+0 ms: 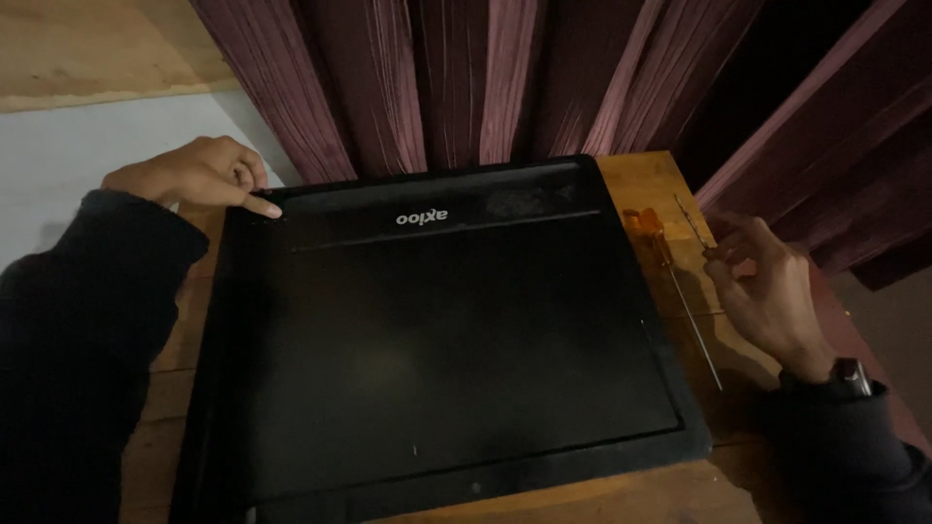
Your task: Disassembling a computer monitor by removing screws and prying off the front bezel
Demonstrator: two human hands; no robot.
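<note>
Wooden table point(649, 189), black laptop point(437, 330) on it; maroon curtain point(437, 78) behind — dim room

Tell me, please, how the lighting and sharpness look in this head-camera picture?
Head view: dim and warm overall; the black panel shows a faint dull sheen near its middle, no hard glare; the left hand is sharp; the right hand by the screwdriver looks slightly soft; sleeves sink into shadow.

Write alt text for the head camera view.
A large flat black plastic panel lies on a wooden table; the left hand presses its far left corner, while the right hand pinches a thin metal tool beside an orange-handled screwdriver.
</note>
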